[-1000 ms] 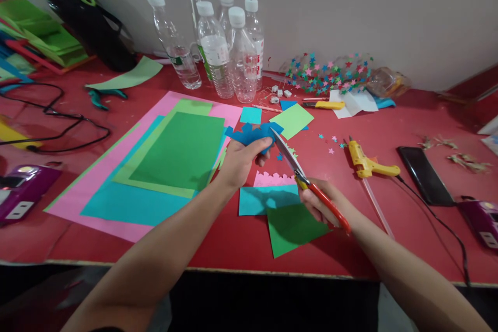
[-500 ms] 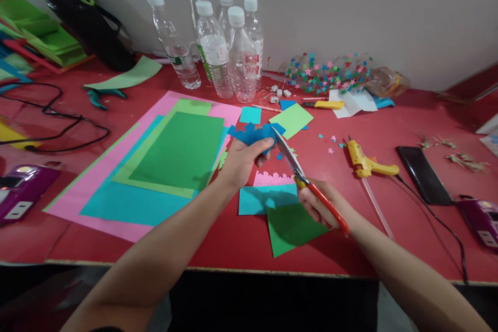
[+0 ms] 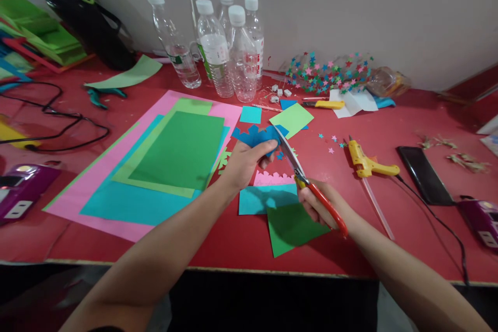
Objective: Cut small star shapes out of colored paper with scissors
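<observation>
Between thumb and fingers, my left hand (image 3: 247, 163) pinches a piece of blue paper (image 3: 254, 136) with a notched upper edge. Red-handled scissors (image 3: 324, 202) are gripped in my right hand (image 3: 321, 199), their blades pointing up and left against the right end of the blue paper. Whether the blades are fully closed is hard to make out. Below the hands lie a notched pink strip (image 3: 272, 178), a turquoise sheet (image 3: 251, 202) and a dark green sheet (image 3: 291, 233). Small blue scraps (image 3: 279, 155) rest on the table under the paper.
Larger coloured sheets (image 3: 177, 150) are stacked at left. Clear plastic bottles (image 3: 213, 57) stand by the wall, beside a star-covered bottle (image 3: 329, 73) lying down. A yellow cutter (image 3: 329, 105), yellow glue gun (image 3: 365, 161) with its cord, and black phone (image 3: 424, 174) lie at right.
My left hand and the blue paper have shifted slightly right and down against the scissor blades. The scissors stay nearly in the same place.
</observation>
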Demonstrator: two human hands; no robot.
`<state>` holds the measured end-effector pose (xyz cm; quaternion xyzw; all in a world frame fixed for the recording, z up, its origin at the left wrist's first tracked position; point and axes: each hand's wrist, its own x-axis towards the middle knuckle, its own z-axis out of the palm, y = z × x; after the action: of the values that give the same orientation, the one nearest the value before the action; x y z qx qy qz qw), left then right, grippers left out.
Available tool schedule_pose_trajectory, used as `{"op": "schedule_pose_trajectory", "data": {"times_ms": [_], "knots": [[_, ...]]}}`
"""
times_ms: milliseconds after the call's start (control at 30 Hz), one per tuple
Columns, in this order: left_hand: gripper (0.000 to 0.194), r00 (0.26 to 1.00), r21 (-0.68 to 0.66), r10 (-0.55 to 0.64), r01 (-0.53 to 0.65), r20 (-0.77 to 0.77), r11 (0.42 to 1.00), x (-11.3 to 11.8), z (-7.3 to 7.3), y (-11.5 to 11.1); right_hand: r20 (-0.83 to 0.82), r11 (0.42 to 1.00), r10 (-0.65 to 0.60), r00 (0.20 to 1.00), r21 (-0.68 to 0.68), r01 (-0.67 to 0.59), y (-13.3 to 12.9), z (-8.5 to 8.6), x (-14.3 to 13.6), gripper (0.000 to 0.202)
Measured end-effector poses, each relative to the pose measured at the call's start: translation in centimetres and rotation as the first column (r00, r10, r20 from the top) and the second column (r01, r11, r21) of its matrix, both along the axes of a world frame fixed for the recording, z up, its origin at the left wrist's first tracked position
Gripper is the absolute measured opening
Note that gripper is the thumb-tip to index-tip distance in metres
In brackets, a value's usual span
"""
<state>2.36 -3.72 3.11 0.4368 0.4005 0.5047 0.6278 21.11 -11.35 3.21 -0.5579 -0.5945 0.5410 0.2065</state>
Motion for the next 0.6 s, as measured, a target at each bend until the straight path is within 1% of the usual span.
{"op": "schedule_pose_trajectory", "data": {"times_ms": [167,333,467,600], "knots": [[0.020,1.000,0.005,-0.010,0.010,0.007,1.000,-0.04,0.01,0.01,0.021,1.000,0.012,1.000,0.005,-0.012,-0.01,0.41,-0.12,0.043],[0.024,0.999,0.025,-0.011,0.012,-0.038,1.000,-0.33,0.11,0.13,0.031,1.000,0.002,1.000,0.004,-0.002,0.18,0.27,0.26,0.044],[0.026,0.998,0.035,-0.008,0.010,-0.056,0.999,-0.58,0.21,0.41,0.025,0.999,-0.017,1.000,0.031,0.016,0.36,0.23,0.43,0.042],[0.020,1.000,0.044,0.019,-0.019,-0.008,0.999,-0.95,0.52,0.93,0.020,1.000,-0.015,1.000,0.016,0.015,0.55,0.23,0.58,0.040]]}}
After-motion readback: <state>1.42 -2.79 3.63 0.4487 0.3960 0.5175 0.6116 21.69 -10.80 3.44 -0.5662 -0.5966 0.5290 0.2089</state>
